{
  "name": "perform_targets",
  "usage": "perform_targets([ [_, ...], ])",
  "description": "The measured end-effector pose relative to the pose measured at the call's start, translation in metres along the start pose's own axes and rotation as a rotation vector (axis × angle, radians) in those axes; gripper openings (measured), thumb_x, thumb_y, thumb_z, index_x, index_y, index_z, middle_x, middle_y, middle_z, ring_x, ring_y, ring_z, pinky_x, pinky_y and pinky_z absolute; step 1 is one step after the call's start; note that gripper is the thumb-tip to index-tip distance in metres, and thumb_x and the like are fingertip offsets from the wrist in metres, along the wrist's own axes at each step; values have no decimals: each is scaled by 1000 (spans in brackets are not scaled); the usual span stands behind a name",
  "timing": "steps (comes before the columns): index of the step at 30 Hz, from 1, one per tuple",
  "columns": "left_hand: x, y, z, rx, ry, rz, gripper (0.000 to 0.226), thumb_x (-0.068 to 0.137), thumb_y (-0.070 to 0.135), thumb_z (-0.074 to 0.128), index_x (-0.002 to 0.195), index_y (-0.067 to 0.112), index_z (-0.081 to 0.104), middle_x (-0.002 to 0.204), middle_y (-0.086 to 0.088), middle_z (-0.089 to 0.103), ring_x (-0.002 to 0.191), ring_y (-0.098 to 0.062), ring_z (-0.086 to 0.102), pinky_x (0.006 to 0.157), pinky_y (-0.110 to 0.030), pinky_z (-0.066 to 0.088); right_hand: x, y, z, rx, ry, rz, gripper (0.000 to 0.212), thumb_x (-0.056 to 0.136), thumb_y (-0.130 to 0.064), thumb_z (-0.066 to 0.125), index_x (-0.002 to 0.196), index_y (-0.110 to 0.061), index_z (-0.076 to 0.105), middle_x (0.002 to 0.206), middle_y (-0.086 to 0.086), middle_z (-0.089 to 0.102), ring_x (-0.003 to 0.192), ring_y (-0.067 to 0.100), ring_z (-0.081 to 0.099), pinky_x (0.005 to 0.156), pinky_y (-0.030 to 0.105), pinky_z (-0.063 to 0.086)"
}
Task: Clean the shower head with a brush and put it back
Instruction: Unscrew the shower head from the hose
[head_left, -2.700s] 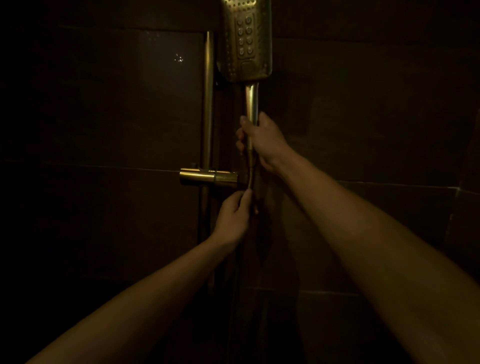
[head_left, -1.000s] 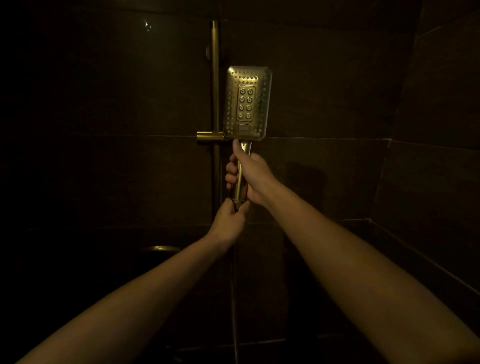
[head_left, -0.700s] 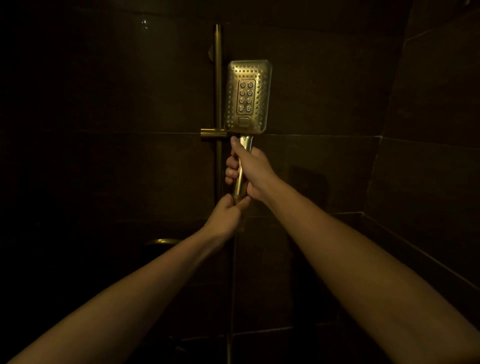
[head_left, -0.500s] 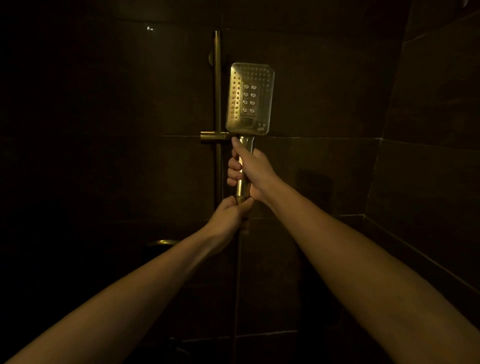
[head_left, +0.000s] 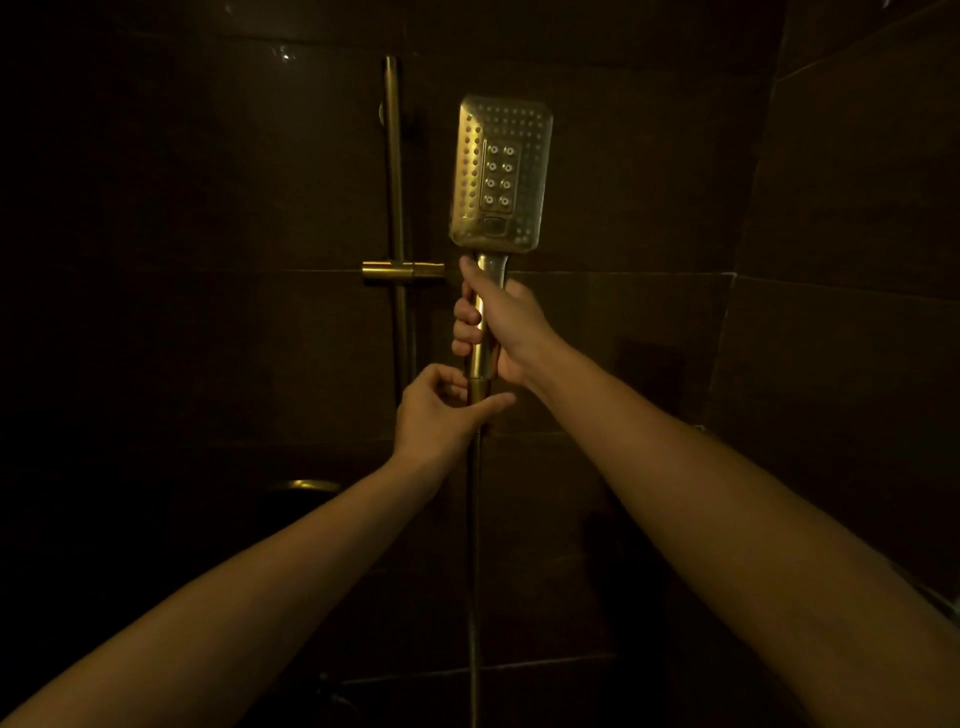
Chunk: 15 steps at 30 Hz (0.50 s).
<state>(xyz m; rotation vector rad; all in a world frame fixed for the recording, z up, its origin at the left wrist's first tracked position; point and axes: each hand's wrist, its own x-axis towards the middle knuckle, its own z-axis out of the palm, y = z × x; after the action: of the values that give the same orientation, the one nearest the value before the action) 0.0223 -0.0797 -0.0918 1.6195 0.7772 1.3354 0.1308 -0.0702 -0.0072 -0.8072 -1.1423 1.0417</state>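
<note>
The brass shower head (head_left: 500, 174) is upright in front of the dark wall, its square nozzle face turned toward me. My right hand (head_left: 501, 325) grips its handle just below the face. My left hand (head_left: 441, 413) pinches the hose nut at the bottom of the handle between thumb and fingers. The hose (head_left: 474, 545) hangs straight down from there. The holder bracket (head_left: 402, 271) sits on the vertical slide rail (head_left: 395, 171), to the left of the handle and apart from it. No brush is in view.
Dark tiled walls surround me, with a corner at the right (head_left: 727, 338). A brass round fitting (head_left: 306, 486) shows faintly low on the left wall. The room is very dim.
The shower head has come down out of the bracket and slightly right. My left hand has shifted its fingers around the hose nut, thumb now across the front.
</note>
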Motion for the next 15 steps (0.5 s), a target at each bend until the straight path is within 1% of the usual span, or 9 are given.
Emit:
perform_targets([
  [2,-1,0,3,-11,38,-18,38,70,17,86,97,9,59,88,-5,65,73,-14,70,72,-36,61,0,-2,-2,-5,6,-11,26,96,-37,60,86,-15,51,56,-4,43,46,11,39,50,29,38],
  [4,-1,2,6,-26,51,-31,36,71,15,85,97,7,61,85,-7,69,72,-15,73,70,-34,61,-1,-5,-4,-7,13,-22,27,96,-38,60,85,-15,51,55,-4,43,45,11,39,50,29,38],
  [8,-3,8,12,-111,33,-10,30,76,9,81,99,0,65,75,-3,72,67,-10,73,58,-20,56,-3,-12,-8,-6,6,-31,27,96,-37,59,84,-15,51,56,-4,43,45,11,39,49,28,38],
  [10,-3,11,13,-155,-15,-20,28,79,10,79,101,0,66,73,1,74,70,-10,74,58,-17,54,-3,-16,-11,-7,1,-30,26,97,-37,59,85,-15,50,56,-4,43,45,10,39,48,27,38],
  [11,-3,11,12,-170,-45,-28,27,80,11,77,103,0,67,75,3,75,72,-11,74,60,-20,55,-3,-18,-12,-5,-2,-26,26,97,-36,59,86,-15,50,56,-4,42,45,10,39,48,27,38],
  [14,-1,12,8,-206,-160,-52,27,86,17,72,109,4,68,86,2,76,85,-18,74,75,-33,58,-4,-22,-14,-9,-15,-21,24,97,-35,58,87,-15,50,56,-4,42,46,11,37,48,27,37],
  [15,0,11,6,-215,-199,-57,26,88,18,70,110,5,68,90,2,75,87,-19,74,76,-33,57,-4,-23,-14,-15,-23,-21,24,97,-35,58,86,-15,50,56,-4,41,46,11,37,48,27,37],
])
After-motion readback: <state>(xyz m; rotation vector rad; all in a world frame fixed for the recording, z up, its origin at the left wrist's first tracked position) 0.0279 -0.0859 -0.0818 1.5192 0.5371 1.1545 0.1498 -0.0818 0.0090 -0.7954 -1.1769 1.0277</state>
